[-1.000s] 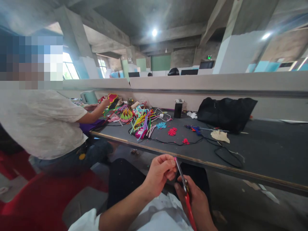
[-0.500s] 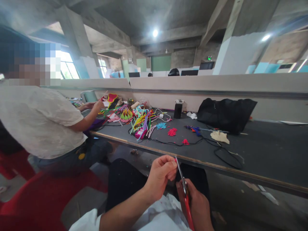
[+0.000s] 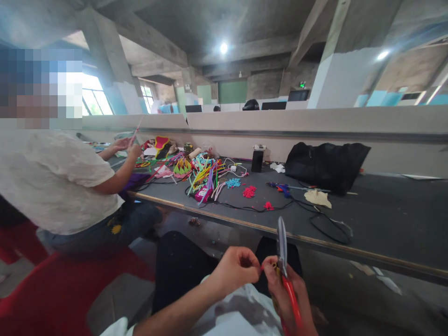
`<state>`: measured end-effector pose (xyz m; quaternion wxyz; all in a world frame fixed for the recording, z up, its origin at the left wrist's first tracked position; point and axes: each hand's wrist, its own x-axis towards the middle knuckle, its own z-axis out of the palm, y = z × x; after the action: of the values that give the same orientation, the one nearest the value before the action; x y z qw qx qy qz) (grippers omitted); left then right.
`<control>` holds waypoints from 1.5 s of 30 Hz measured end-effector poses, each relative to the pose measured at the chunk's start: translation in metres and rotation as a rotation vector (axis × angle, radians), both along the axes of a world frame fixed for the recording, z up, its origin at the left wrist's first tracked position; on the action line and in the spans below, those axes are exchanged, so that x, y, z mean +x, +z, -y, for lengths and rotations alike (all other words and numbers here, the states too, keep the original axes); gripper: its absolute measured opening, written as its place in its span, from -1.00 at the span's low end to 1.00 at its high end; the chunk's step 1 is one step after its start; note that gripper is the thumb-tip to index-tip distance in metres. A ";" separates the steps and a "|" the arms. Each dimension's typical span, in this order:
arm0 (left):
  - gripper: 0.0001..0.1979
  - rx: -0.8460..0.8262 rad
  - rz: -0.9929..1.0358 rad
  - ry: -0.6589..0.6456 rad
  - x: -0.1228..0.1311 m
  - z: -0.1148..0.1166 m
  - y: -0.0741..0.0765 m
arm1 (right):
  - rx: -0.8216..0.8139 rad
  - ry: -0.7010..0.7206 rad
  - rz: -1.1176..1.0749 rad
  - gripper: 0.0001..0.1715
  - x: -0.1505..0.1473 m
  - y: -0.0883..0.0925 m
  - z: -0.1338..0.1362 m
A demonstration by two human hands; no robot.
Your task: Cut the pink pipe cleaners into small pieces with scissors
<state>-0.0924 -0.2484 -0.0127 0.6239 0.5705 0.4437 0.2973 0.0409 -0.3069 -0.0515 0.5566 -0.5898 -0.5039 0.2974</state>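
Observation:
My left hand (image 3: 238,268) is closed in a pinch above my lap, its fingertips on a small red fuzzy piece (image 3: 262,268). Most of that piece is hidden by the fingers. My right hand (image 3: 292,294) is wrapped round a pair of scissors (image 3: 282,242) with red handles, the blades pointing up and looking closed. Thumb and forefinger of the right hand meet the left fingertips at the red piece. On the table beyond lie a pile of short red pieces (image 3: 249,192), a smaller red clump (image 3: 268,206) and a pile of blue pieces (image 3: 233,183).
Colourful pipe cleaners (image 3: 206,175) are heaped left of the piles. A glue gun (image 3: 283,188), its black cable, a beige scrap (image 3: 318,198) and a black bag (image 3: 325,165) lie to the right. At left, a co-worker (image 3: 59,182) sits holding a pink strip.
The scissors have swung upright and away from the left fingertips. Both hands have come together, right fingers now at the red piece. The co-worker's hands have risen with a pink strip.

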 end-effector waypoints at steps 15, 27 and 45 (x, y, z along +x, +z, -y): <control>-0.87 1.126 -0.447 -0.049 0.004 0.004 -0.018 | -0.015 0.059 -0.124 -0.50 0.002 -0.007 -0.010; -0.90 -0.021 0.775 0.216 0.024 -0.014 0.038 | 0.049 -0.026 0.383 -0.57 0.014 -0.021 -0.022; -0.89 -0.118 0.796 0.263 0.024 -0.016 0.028 | 0.051 -0.078 0.711 -0.56 0.000 -0.034 -0.031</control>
<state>-0.0683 -0.2326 0.0155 0.7350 0.3130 0.2535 0.5454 0.0414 -0.2762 -0.0850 0.3720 -0.6609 -0.6506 0.0394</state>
